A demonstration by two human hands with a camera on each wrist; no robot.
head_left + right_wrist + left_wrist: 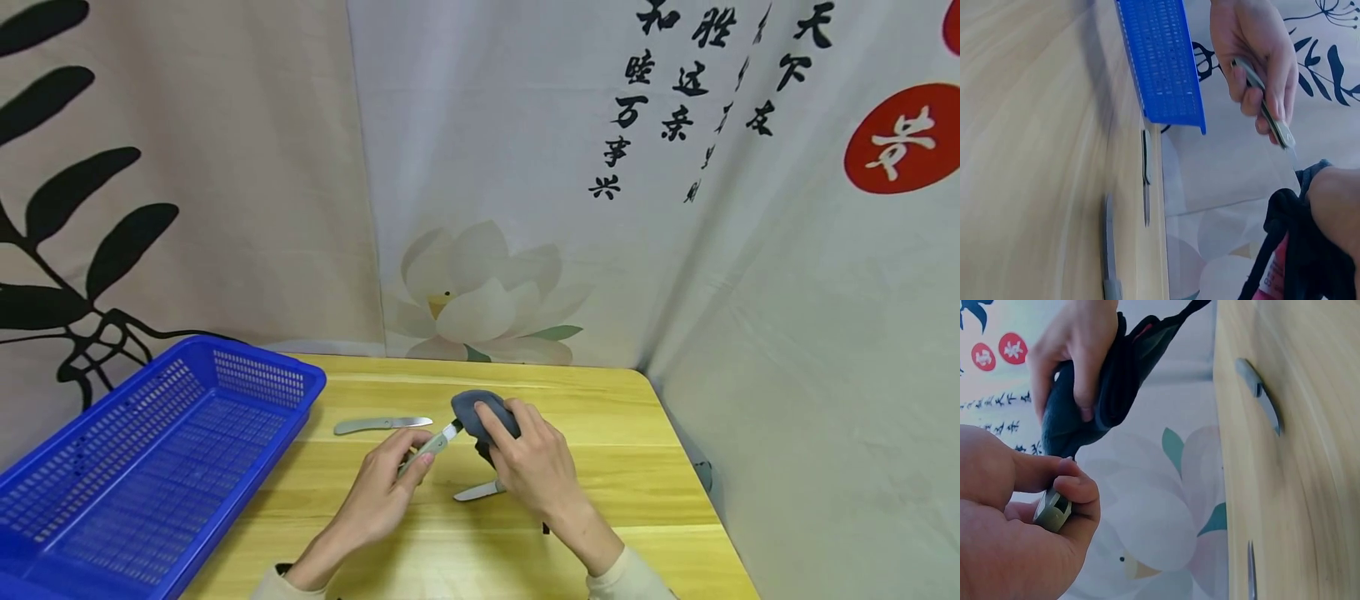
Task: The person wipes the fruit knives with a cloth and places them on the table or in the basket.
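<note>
My left hand [375,492] grips the grey-green handle of a folding knife [431,448]. Its blade points up and right, the end hidden at the edge of a dark blue cloth [468,408]. That folded cloth is in my right hand [538,458], pinched between thumb and fingers above the table; a dark strap hangs below. In the right wrist view, a pink patch with white letters [1274,265] shows among its folds. Two more opened folding knives lie on the table: one [382,424] behind my left hand, another [476,492] partly hidden under my right hand.
A blue plastic basket [258,454] with perforated walls stands at the left of the light wooden table [630,417]. Printed fabric curtains [480,167] hang close behind the table's back edge and along the right side. A small black object [546,528] shows near my right wrist.
</note>
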